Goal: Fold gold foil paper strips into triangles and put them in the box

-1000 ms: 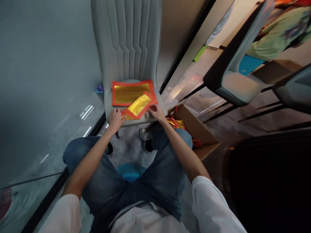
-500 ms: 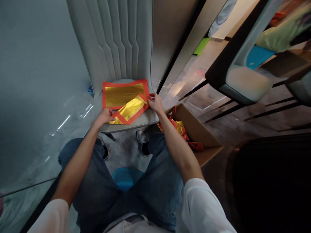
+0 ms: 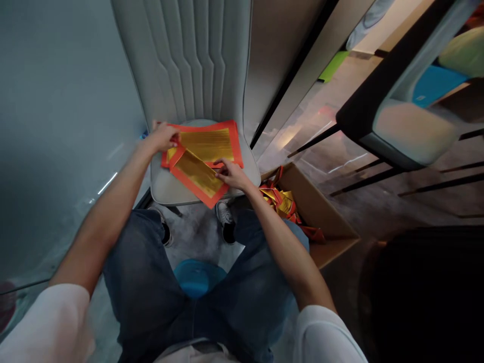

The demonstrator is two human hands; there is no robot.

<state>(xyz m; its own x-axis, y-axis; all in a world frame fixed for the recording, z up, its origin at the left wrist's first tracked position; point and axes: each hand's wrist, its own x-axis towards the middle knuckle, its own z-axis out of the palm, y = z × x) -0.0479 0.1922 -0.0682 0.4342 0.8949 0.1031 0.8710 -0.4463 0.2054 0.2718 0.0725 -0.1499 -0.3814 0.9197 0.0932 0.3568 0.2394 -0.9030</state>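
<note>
A partly folded sheet of paper point(image 3: 198, 172), gold in the middle with an orange-red border, is held slanting over the chair seat point(image 3: 166, 187). My left hand point(image 3: 164, 137) pinches its upper left corner, fingers closed. At its lower right edge, my right hand point(image 3: 230, 174) grips the paper between thumb and fingers. Under it lie more flat gold-and-red sheets point(image 3: 212, 143), perhaps a stack, near the backrest. How many sheets are there I cannot tell.
Right of the chair, an open cardboard box point(image 3: 317, 206) holds several folded gold-and-red papers point(image 3: 283, 204). A blue round object point(image 3: 198, 278) sits between my legs. Another chair point(image 3: 401, 131) stands at the right, and a pale wall point(image 3: 56, 101) rises at the left.
My left hand has moved up and my right hand down and slightly left. The held sheet has turned, now sloping down to the right instead of up. The view has shifted slightly.
</note>
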